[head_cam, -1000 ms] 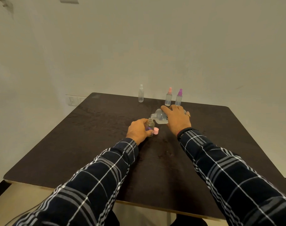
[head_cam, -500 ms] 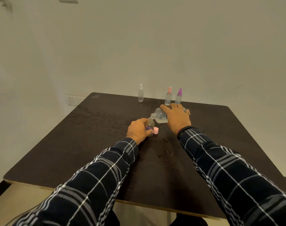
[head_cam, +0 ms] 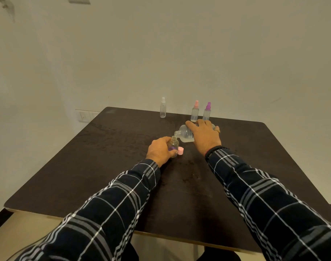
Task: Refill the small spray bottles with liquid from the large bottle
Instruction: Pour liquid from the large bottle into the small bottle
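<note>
Plain pale walls surround a dark square table [head_cam: 108, 166] seen from above. At its centre the left hand [head_cam: 160, 150] wraps its fingers around a small open bottle [head_cam: 173, 145] standing upright, a pink cap [head_cam: 180, 150] just beside it. The right hand [head_cam: 204, 136] grips a large clear bottle [head_cam: 185, 133] tipped on its side, its mouth at the small bottle's neck. Three spray bottles stand along the far edge: white-topped [head_cam: 163, 110], pink-topped [head_cam: 195, 111], purple-topped [head_cam: 207, 111].

Bare room: plain wall [head_cam: 179, 53], dark table [head_cam: 113, 157]
</note>
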`<state>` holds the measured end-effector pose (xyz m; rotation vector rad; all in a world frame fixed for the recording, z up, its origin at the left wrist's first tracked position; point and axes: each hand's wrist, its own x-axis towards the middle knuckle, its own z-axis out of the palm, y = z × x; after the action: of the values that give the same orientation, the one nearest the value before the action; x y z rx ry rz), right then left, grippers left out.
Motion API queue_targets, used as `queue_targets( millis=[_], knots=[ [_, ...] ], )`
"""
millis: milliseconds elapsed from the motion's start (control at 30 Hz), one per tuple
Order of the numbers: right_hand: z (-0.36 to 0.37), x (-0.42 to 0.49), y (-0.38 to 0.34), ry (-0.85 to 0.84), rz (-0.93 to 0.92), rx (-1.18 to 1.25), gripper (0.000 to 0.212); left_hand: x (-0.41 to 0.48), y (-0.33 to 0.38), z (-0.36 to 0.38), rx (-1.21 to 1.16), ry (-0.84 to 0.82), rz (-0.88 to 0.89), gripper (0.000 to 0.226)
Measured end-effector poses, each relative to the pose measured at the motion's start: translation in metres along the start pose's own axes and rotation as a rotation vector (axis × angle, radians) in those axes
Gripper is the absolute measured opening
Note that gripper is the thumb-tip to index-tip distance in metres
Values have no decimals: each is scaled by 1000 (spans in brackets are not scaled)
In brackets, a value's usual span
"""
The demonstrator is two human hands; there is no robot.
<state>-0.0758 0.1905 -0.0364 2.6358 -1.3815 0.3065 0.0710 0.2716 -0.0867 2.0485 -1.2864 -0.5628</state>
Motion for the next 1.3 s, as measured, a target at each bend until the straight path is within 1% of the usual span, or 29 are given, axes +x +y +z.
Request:
queue_targets(
  millis=[533,667,800,1300],
  knots=[
    [4,2,0,2,3,-9,65,-3,2,-2,3,0,6,58],
    [4,2,1,8,-2,-18,66,-4,3,-2,12,-4,5,61],
    [3,2,1,9,-1,-25,66,-3,4,-2,3,-14,-3,58],
    [5,3,1,21,-12,-25,65,-4,5,-3,16,-23,-9,56]
  ],
)
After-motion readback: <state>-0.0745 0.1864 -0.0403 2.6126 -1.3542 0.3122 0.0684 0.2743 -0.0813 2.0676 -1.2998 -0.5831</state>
